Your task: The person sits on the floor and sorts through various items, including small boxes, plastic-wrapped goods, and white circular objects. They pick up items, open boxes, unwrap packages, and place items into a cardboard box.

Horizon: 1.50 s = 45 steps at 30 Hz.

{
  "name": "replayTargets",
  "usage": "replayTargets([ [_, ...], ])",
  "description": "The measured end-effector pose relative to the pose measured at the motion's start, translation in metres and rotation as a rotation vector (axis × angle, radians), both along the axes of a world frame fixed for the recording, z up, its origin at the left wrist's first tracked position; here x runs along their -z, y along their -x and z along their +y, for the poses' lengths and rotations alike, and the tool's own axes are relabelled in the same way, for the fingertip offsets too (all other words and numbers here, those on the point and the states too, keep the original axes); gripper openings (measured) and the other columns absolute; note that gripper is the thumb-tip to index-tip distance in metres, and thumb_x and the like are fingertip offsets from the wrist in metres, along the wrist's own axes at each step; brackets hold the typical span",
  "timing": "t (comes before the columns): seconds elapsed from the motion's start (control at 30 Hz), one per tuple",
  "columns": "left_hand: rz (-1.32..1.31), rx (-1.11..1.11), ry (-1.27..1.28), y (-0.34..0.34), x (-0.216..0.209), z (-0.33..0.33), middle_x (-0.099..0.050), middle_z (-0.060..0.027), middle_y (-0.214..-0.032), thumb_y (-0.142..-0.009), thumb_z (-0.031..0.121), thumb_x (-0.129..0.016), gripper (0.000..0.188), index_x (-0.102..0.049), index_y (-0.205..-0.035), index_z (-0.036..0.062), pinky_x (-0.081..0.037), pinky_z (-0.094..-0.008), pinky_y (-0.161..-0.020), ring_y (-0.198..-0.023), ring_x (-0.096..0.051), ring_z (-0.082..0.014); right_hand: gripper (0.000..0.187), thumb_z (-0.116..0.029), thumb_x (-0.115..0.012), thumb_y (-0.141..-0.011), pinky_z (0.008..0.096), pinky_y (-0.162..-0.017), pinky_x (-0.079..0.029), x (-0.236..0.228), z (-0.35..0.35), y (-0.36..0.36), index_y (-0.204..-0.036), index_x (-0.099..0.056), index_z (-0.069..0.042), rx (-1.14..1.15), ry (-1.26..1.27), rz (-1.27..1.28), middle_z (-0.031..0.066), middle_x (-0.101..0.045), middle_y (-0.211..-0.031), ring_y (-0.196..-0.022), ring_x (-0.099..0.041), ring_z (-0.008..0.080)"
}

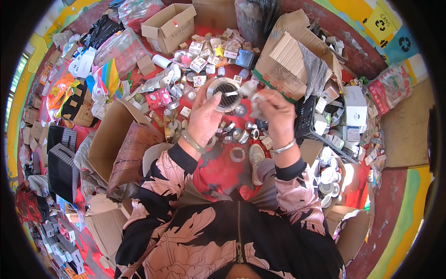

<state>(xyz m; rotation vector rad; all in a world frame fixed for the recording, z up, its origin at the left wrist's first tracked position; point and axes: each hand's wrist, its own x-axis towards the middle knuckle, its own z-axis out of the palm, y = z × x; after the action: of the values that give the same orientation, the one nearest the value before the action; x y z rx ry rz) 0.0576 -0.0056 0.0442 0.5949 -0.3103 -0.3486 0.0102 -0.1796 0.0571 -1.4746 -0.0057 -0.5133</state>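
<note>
My left hand (204, 117), with a pale bangle at its wrist, is closed on a round light fitting (225, 101) with a silvery rim and a dark slatted middle. The thumb lies over the rim, and a small white strip crosses the slats. Just to the right, my right hand (278, 114) pinches a crumpled whitish wrapping (254, 108), slightly blurred; I cannot tell whether it is plastic or paper. Part of it reaches toward the fitting. Below both hands, several small silvery ring-shaped parts (236, 135) lie on the red floor in front of my shoe (256, 160).
Small printed boxes (231, 50) are heaped ahead. An open cardboard box (169, 30) stands behind them; another (114, 139) tilts at my left. At right are a black crate (318, 135) of boxes, a large torn carton (288, 60) and white round parts (329, 176).
</note>
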Motion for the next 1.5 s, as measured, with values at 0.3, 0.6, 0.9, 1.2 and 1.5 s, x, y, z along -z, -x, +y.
replayTargets([
  [0.3,-0.029,0.215,0.065,0.004,-0.006,0.006,-0.049,-0.0142,-0.123,-0.077,0.002,-0.061,0.061,-0.035,-0.132,0.0005,-0.042,-0.0419,-0.097,-0.112,-0.051,-0.0259,0.023,0.007,-0.06,-0.076,0.0241,-0.072,-0.048,-0.034,0.002,0.005,-0.096,-0.064,-0.002,0.04,0.19,-0.07,0.0039,-0.058,-0.101,-0.086,-0.057,0.0129],
  [0.6,-0.045,0.088,0.051,0.001,-0.011,0.011,-0.05,-0.0161,-0.121,-0.083,0.009,-0.057,0.05,-0.039,-0.129,0.0006,-0.045,-0.0432,-0.094,-0.113,-0.051,-0.0284,0.021,0.007,-0.065,-0.062,0.0329,-0.077,-0.048,-0.017,0.013,0.002,-0.081,-0.066,-0.002,0.029,0.768,-0.19,0.0097,-0.062,-0.089,-0.086,-0.059,0.0265],
  [0.9,0.124,0.081,0.184,-0.009,-0.002,0.013,-0.053,-0.0149,-0.12,-0.086,0.012,-0.054,0.044,-0.041,-0.127,0.0004,-0.044,-0.0439,-0.094,-0.112,-0.052,-0.027,0.017,0.002,-0.049,-0.083,0.0168,-0.051,-0.039,-0.02,-0.025,-0.002,-0.092,-0.062,-0.004,0.207,-0.226,0.178,-0.0019,-0.058,-0.071,-0.06,-0.05,0.0033],
  [1.2,-0.014,0.168,0.184,-0.007,-0.005,0.013,-0.052,-0.0159,-0.121,-0.082,0.009,-0.058,0.052,-0.039,-0.13,0.0017,-0.044,-0.0455,-0.094,-0.112,-0.052,-0.0282,0.015,-0.007,-0.051,-0.085,0.0193,-0.047,-0.037,-0.028,-0.008,0.004,-0.092,-0.063,-0.002,-0.032,-0.236,0.292,0.0002,-0.058,-0.07,-0.056,-0.05,0.005],
  [1.5,-0.005,0.274,-0.006,0.002,-0.009,0.013,-0.054,-0.0139,-0.118,-0.073,0.015,-0.068,0.06,-0.042,-0.125,-0.0021,-0.042,-0.0393,-0.095,-0.111,-0.053,-0.0251,0.017,-0.012,-0.065,-0.082,0.0181,-0.053,-0.041,-0.01,-0.004,0.004,-0.095,-0.066,0.0,-0.3,-0.189,0.367,0.0008,-0.063,-0.076,-0.062,-0.052,0.0048],
])
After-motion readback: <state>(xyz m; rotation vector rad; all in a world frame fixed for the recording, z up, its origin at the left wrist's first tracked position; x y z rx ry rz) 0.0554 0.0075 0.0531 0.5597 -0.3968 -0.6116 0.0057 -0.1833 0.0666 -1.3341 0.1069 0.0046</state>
